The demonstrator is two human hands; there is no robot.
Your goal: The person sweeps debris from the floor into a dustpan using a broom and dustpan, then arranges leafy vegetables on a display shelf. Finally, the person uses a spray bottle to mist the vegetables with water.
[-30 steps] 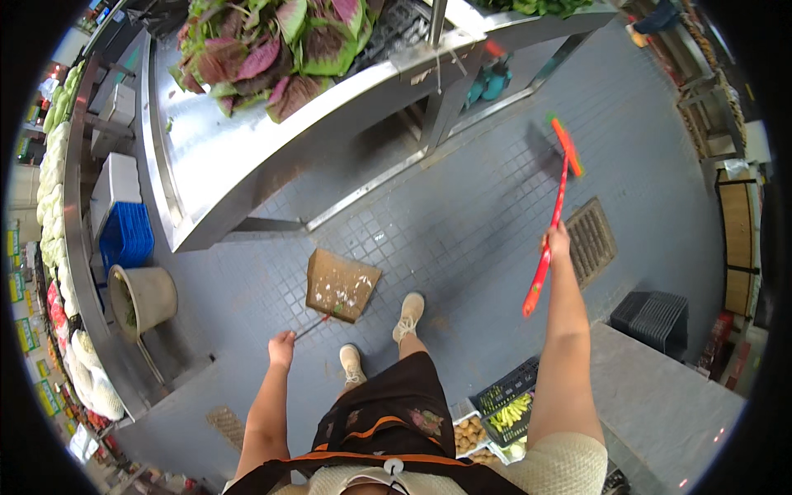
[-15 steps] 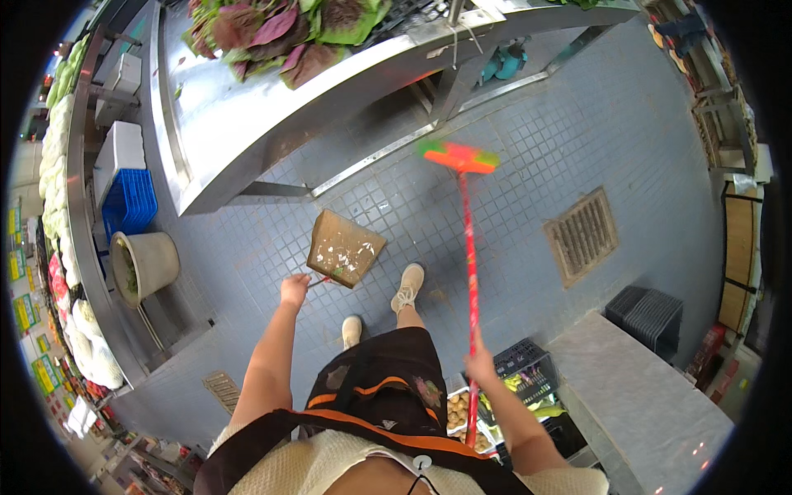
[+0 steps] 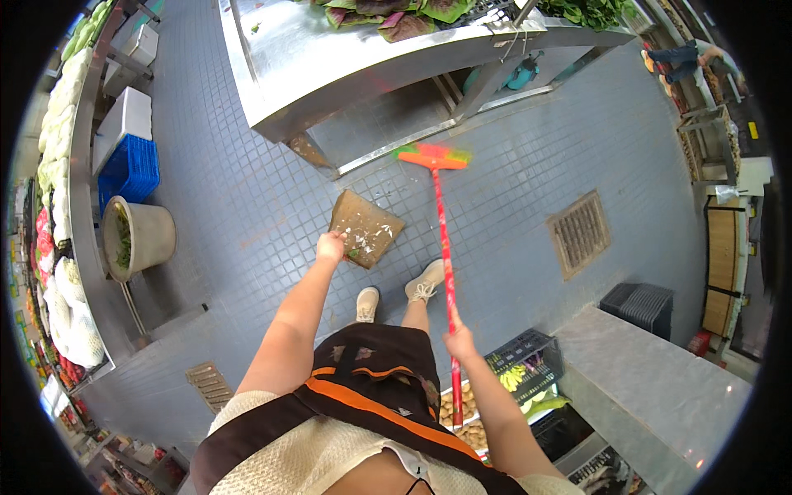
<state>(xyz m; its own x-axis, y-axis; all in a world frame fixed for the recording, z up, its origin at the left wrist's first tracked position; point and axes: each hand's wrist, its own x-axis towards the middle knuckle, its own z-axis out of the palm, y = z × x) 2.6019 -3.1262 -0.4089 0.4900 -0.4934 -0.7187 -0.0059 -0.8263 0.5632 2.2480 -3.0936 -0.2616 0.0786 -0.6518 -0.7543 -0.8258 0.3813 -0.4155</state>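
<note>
Gripping a long broom (image 3: 446, 272) in the right hand (image 3: 459, 337), maybe to reach the desk (image 3: 346, 87) edge down low, and a dustpan (image 3: 348, 213) of bits (image 3: 369, 233) in the left hand (image 3: 331, 246).

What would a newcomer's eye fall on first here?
Probably the long red broom, upright in the picture's centre in the right hand, its bright orange-and-green head before the metal stand. Next, the brown dustpan dotted with white scraps, by the left hand. Then purple-green leaves at the top edge.

Counter (image 3: 305, 62) blocking, dim space (image 3: 384, 124) beneath perhaps passable
</note>
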